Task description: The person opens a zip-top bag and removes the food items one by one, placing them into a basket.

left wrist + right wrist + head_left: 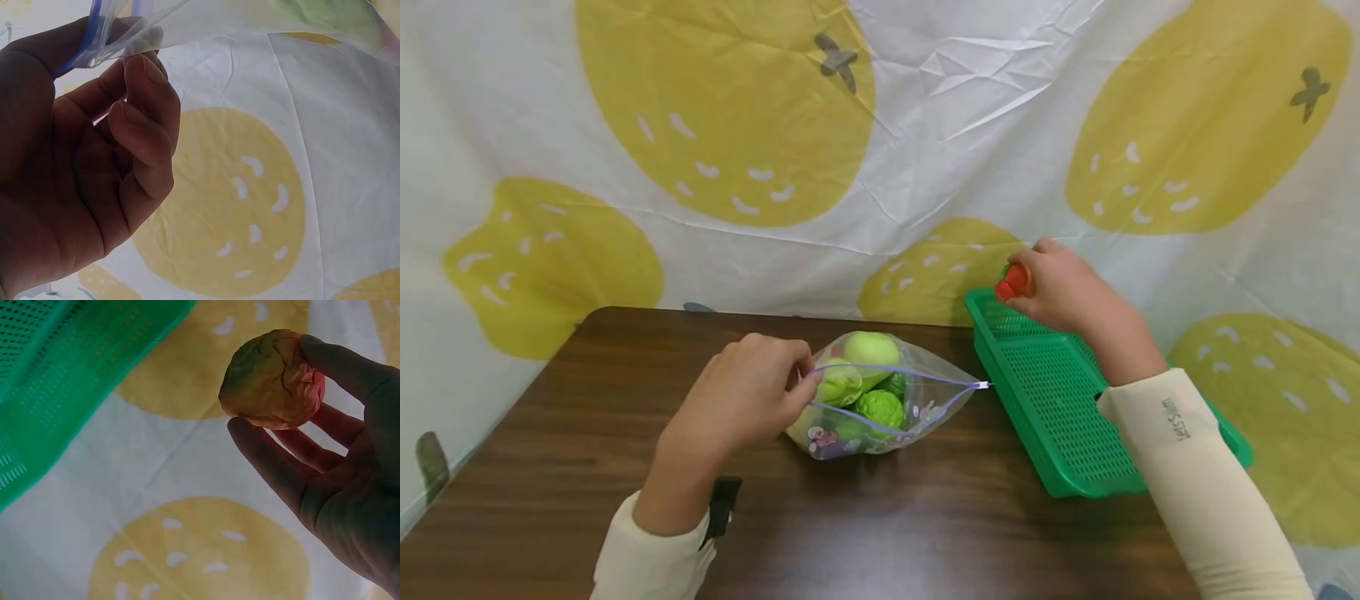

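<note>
My left hand (pixel 741 392) pinches the left end of a transparent zip bag (pixel 947 383) with a purple seal. The left wrist view shows thumb and fingertips on the bag's blue-edged corner (pixel 87 47). The bag's mouth gapes; inside lie a pale green round fruit (pixel 871 346), a bumpy green vegetable (pixel 880 408) and other green pieces, partly hidden by the film. Above the far end of a green basket (pixel 1052 467), my right hand (pixel 1067 287) grips a small wrinkled round toy vegetable (pixel 272 381), red with green and orange patches, between thumb and fingers.
The low green basket with a perforated floor stands right of the bag, on the brown wooden table (pixel 587 400). A white cloth with yellow lemons (pixel 737 108) hangs behind. The bag's white slider (pixel 982 385) is near the basket's left rim.
</note>
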Available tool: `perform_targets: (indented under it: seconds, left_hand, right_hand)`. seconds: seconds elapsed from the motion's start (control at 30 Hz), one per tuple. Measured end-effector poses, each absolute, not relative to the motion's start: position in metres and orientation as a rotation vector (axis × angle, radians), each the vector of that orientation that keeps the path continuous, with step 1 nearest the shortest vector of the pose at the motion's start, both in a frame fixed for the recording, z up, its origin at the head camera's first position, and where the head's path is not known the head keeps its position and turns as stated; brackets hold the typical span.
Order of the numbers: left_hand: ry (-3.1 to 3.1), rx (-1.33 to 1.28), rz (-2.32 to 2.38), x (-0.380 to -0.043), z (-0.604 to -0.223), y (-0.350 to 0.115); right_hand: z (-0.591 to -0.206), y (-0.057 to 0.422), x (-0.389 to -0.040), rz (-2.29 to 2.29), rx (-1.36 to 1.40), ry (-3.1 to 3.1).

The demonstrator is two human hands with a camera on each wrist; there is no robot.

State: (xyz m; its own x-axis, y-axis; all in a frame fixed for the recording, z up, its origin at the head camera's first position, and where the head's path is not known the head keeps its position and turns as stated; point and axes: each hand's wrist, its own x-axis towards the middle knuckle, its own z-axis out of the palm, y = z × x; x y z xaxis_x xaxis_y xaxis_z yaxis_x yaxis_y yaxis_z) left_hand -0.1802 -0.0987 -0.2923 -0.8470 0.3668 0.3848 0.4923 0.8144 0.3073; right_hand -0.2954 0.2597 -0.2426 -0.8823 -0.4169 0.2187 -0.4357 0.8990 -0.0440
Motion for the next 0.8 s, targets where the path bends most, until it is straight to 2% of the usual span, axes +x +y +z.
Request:
perform_targets:
  seconds: [0.43, 0.8]
  left_hand:
    - [-2.72, -0.644, -0.604, -0.182, -0.293, -0.097]
    - [-2.72, -0.667, -0.621, -0.183, -0.295, -0.093]
  right_hand:
    - [-0.291, 0.28, -0.342, 0.225, 0.59, -2.982]
    - [-0.327, 0.287, -0.353, 0.215, 0.627, -3.01]
